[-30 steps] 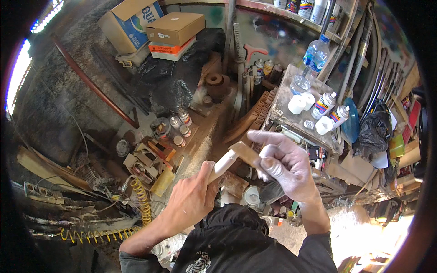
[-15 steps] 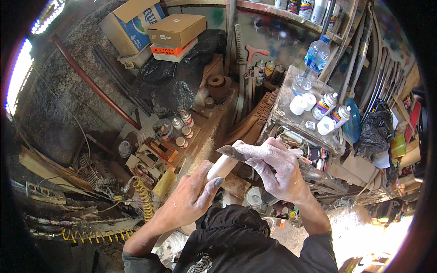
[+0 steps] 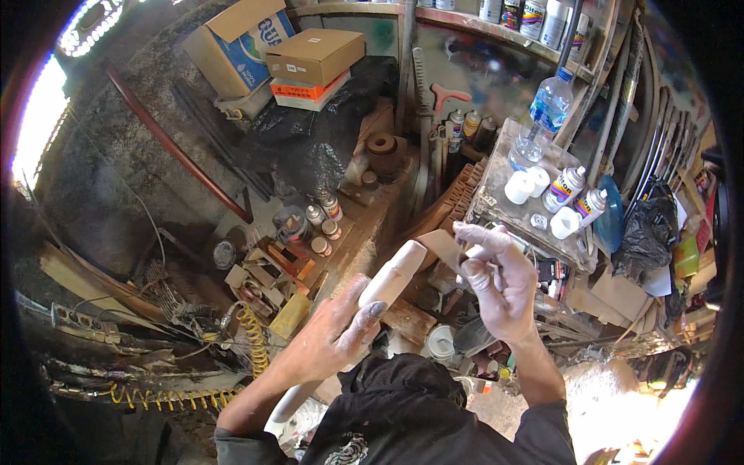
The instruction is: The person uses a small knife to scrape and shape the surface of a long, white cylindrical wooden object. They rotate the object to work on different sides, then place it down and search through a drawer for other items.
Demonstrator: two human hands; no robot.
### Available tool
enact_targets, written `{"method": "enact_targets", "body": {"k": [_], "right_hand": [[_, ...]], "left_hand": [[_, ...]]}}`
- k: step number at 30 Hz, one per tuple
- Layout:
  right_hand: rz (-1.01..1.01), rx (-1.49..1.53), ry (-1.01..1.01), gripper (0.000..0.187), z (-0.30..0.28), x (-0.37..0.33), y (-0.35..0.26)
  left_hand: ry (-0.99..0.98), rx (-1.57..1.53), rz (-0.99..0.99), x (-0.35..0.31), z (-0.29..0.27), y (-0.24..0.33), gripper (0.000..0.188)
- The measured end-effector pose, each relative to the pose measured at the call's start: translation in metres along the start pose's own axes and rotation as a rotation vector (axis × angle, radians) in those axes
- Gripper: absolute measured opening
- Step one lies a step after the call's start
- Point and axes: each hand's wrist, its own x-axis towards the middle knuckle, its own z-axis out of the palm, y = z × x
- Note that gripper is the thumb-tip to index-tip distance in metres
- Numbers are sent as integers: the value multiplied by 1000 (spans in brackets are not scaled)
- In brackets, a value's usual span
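Observation:
My left hand [image 3: 329,333] is wrapped round a pale, smooth rod-like piece [image 3: 397,273] with a rounded, narrower tip pointing up and to the right. A white shaft [image 3: 291,404] shows below that wrist; whether it belongs to the same piece I cannot tell. Between the thumb and fingers of my right hand [image 3: 508,298] is a small, thin brown sheet that looks like sandpaper [image 3: 440,246]. Its edge lies close by the tip of the rod-like piece, and contact is hard to make out. White dust coats the right fingers and the left thumb.
A cluttered bench [image 3: 504,182] at the right bears a water bottle [image 3: 552,101], spray cans [image 3: 564,190] and white caps. Cardboard boxes [image 3: 314,58] are stacked at the back left. Small cans [image 3: 332,229] and wood scraps [image 3: 291,267] lie left, near a yellow coiled hose [image 3: 252,341].
The right hand has drawn off to the right with the sandpaper, which lay across the rod's tip before. More of the pale rod's tip now shows. The whole view has shifted slightly.

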Motion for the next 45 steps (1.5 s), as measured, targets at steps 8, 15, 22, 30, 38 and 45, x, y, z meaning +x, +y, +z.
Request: {"method": "enact_targets", "body": {"k": [8,15,22,30,38,45], "right_hand": [[-211,-305,-68,35,13,1,0],[-275,-323,-99,34,10,2,-2],[-328,-405,-91,32,9,-1,-4],[-109,114,561,23,-44,-29,-16],[-134,-210,37,13,-39,-31,-47],[-212,-270,-74,27,-6,3,-40]], "left_hand": [[-13,-66,-12,-3,2,-4,50],[-55,-62,-41,-1,0,1,48],[-33,51,-33,0,0,2,38],[-154,-49,51,-39,-20,56,28],[-155,-177,-13,-31,-19,46,29],[-35,11,36,-22,-4,28,37]]}}
